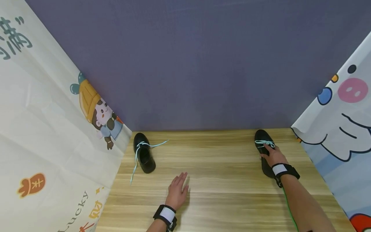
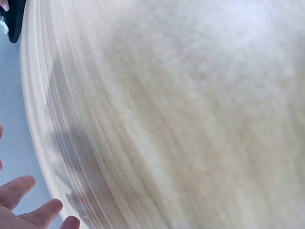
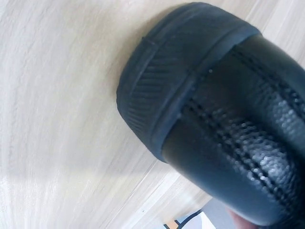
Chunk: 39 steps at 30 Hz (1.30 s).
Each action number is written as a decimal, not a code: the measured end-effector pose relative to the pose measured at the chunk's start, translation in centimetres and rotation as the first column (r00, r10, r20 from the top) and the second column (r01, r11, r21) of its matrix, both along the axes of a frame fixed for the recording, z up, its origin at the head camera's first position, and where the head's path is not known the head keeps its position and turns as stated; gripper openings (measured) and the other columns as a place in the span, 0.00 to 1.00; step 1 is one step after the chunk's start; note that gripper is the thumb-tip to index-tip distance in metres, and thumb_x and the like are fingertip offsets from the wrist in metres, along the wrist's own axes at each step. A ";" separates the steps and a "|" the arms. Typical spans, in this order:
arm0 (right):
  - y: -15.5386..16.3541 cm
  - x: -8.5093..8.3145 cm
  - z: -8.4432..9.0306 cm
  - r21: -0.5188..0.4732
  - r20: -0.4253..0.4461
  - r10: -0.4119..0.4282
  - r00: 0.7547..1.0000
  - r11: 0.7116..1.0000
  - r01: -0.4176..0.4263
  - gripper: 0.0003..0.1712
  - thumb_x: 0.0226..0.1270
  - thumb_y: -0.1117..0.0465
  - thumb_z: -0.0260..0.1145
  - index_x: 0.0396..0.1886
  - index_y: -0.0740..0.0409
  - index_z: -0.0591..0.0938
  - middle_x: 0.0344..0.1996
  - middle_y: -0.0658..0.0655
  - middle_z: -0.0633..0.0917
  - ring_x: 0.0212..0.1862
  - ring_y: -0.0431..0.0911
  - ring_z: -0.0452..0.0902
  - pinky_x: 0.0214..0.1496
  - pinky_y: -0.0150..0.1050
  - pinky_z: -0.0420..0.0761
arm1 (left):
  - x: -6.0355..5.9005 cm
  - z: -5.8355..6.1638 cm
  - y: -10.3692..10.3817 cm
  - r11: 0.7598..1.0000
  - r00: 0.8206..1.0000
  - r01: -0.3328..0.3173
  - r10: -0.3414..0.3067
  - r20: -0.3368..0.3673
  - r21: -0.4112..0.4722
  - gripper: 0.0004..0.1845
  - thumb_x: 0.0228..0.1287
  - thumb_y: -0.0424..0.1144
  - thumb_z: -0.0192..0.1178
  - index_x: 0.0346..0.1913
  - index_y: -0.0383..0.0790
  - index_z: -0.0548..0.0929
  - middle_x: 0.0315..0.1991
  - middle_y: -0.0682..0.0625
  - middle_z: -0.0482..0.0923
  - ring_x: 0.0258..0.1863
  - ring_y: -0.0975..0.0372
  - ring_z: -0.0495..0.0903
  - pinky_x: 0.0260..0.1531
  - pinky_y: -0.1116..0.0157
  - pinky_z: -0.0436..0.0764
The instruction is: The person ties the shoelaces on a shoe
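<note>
Black shoe (image 3: 224,119), glossy pebbled upper (image 3: 252,143) over thick, ridged sole (image 3: 162,81)

Soft light is filling all 3 views. In the left wrist view, glare is whitening the surface (image 2: 171,119), its grain is blurring and its edge is bowing. Highlights are speckling the right shoe (image 3: 219,119).

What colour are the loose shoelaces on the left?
The shoelaces are pale blue, clearest in the head view.

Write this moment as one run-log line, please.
left hand: empty, over table | right hand: holds right shoe | left shoe: upright on table, laces untied, untouched
</note>
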State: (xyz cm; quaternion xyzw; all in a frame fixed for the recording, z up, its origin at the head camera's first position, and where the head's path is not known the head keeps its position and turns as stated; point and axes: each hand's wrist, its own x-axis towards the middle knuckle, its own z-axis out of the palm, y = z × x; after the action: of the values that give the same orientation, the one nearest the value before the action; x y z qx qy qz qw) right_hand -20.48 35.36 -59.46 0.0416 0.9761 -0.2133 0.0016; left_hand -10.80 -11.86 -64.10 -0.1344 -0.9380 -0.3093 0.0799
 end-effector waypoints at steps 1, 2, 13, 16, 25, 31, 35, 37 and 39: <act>0.1 -0.1 -0.1 0.001 0.001 0.002 1.000 1.000 -0.002 0.38 0.71 0.56 0.65 0.74 0.65 0.62 0.61 0.90 0.60 0.41 0.77 0.76 0.41 0.66 0.76 | 0.0 0.0 0.0 1.000 1.000 -0.002 0.002 0.000 0.002 0.28 0.68 0.34 0.62 0.70 0.39 0.73 0.65 0.37 0.74 0.62 0.38 0.72 0.50 0.35 0.73; 0.1 -0.1 -0.2 0.001 0.003 0.004 1.000 1.000 -0.004 0.38 0.71 0.56 0.65 0.74 0.65 0.62 0.61 0.90 0.60 0.42 0.78 0.75 0.42 0.67 0.76 | 0.0 0.0 0.0 1.000 1.000 -0.003 0.003 0.002 0.004 0.28 0.67 0.34 0.63 0.70 0.39 0.73 0.65 0.37 0.74 0.62 0.38 0.72 0.50 0.35 0.73; 0.3 0.9 0.4 -0.005 -0.116 0.056 0.992 0.998 -0.057 0.36 0.78 0.50 0.57 0.74 0.68 0.60 0.61 0.89 0.61 0.50 0.83 0.68 0.48 0.73 0.71 | -0.7 1.1 -0.6 0.999 1.000 -0.023 0.023 0.014 0.023 0.28 0.68 0.34 0.62 0.70 0.36 0.72 0.66 0.36 0.73 0.64 0.38 0.70 0.54 0.35 0.70; -0.3 1.8 0.7 -0.019 -0.218 0.046 0.975 0.999 -0.051 0.36 0.77 0.51 0.59 0.74 0.68 0.61 0.63 0.87 0.61 0.55 0.84 0.63 0.51 0.75 0.68 | -1.2 1.4 -1.3 0.999 0.999 -0.044 0.045 -0.021 0.024 0.28 0.67 0.33 0.63 0.69 0.35 0.72 0.66 0.36 0.73 0.63 0.39 0.70 0.54 0.35 0.70; -2.3 4.9 -0.7 -0.036 -0.503 0.071 0.862 0.994 -0.103 0.39 0.68 0.56 0.68 0.74 0.63 0.65 0.62 0.84 0.66 0.59 0.81 0.62 0.55 0.74 0.64 | -4.2 3.0 -4.1 0.992 0.960 -0.120 0.123 -0.251 0.026 0.28 0.62 0.32 0.66 0.65 0.34 0.74 0.61 0.38 0.76 0.56 0.40 0.74 0.46 0.41 0.72; -4.0 6.4 -0.5 -0.027 -0.568 0.101 0.817 0.990 -0.142 0.39 0.70 0.46 0.65 0.74 0.58 0.67 0.66 0.79 0.66 0.66 0.79 0.57 0.59 0.76 0.58 | -7.0 5.0 -6.5 0.971 0.909 -0.230 0.241 -0.341 0.073 0.27 0.61 0.33 0.67 0.64 0.34 0.75 0.62 0.35 0.73 0.56 0.39 0.68 0.43 0.42 0.66; -5.1 7.5 -0.5 -0.058 -0.550 0.070 0.832 0.991 -0.122 0.38 0.71 0.42 0.63 0.74 0.55 0.68 0.69 0.75 0.64 0.72 0.75 0.50 0.56 0.79 0.53 | -8.8 5.8 -8.1 0.943 0.893 -0.326 0.330 -0.305 0.067 0.29 0.63 0.37 0.67 0.67 0.35 0.73 0.68 0.32 0.64 0.63 0.36 0.62 0.51 0.37 0.62; -5.6 8.0 -0.6 -0.072 -0.544 0.065 0.836 0.990 -0.123 0.38 0.71 0.42 0.63 0.74 0.54 0.68 0.70 0.74 0.64 0.73 0.73 0.50 0.54 0.80 0.53 | -9.5 5.8 -9.0 0.927 0.888 -0.372 0.370 -0.271 0.045 0.32 0.64 0.40 0.67 0.69 0.37 0.71 0.72 0.32 0.58 0.67 0.35 0.57 0.55 0.33 0.60; -6.1 8.4 -0.9 -0.084 -0.541 0.073 0.838 0.986 -0.141 0.38 0.71 0.43 0.64 0.75 0.54 0.67 0.69 0.74 0.64 0.73 0.73 0.50 0.52 0.82 0.53 | -10.1 5.6 -9.8 0.909 0.883 -0.417 0.408 -0.232 0.013 0.34 0.65 0.43 0.67 0.72 0.40 0.68 0.75 0.32 0.52 0.71 0.34 0.52 0.58 0.31 0.58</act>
State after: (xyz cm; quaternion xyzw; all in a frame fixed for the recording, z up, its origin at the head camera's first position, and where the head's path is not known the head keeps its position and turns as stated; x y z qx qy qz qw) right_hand -12.05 29.25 -60.35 -0.0746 0.9236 -0.2746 -0.2567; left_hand -20.92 -21.66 -58.54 0.0318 -0.9351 -0.2500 0.2490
